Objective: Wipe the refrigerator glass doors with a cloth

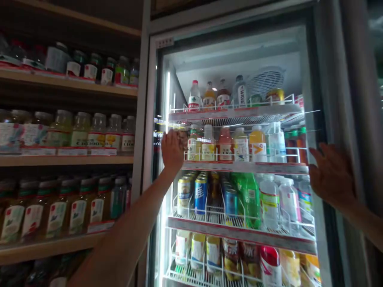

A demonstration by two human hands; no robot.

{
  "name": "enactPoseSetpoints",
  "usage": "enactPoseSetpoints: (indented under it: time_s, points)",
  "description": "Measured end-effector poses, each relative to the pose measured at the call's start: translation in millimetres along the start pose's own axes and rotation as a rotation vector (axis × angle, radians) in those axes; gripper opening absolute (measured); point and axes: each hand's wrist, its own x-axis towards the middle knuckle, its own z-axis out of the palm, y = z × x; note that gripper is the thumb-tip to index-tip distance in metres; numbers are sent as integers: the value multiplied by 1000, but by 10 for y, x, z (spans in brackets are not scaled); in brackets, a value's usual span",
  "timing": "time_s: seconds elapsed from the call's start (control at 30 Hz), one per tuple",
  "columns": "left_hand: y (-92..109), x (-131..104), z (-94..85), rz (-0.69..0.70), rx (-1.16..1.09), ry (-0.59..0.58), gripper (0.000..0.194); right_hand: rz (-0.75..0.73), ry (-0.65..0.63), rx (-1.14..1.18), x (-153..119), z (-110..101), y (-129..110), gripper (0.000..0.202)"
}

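A lit drinks fridge with a closed glass door (pixel 237 52) stands in front of me. My left hand (pixel 172 150) is raised against the left part of the glass, level with the second shelf, its fingers up and nothing in it. On the right, my right hand (pixel 332 175) lies by the door's right frame (pixel 324 119), fingers spread, holding nothing. Behind the glass are an orange bottle (pixel 257 144), a blue can (pixel 200 194) and a large green bottle (pixel 250 197).
Wooden shelves (pixel 68 160) on the left hold rows of bottles (pixel 58 217) and jars (pixel 90 69). A grey upright frame (pixel 142 99) separates them from the fridge. A dark panel runs down the far right.
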Motion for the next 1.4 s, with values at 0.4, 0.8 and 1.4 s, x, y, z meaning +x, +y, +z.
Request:
enactPoseSetpoints:
  time_s: [0.4,0.8,1.4]
  points:
    - [408,-331,139,196,-63,73,40,-84,51,-23,26,-43,-23,53]
    - [1250,-348,292,371,-279,-47,34,-46,9,-27,23,-65,-28,55]
    - [992,-171,249,206,-179,-67,45,-30,-27,-59,12,-76,-14,49]
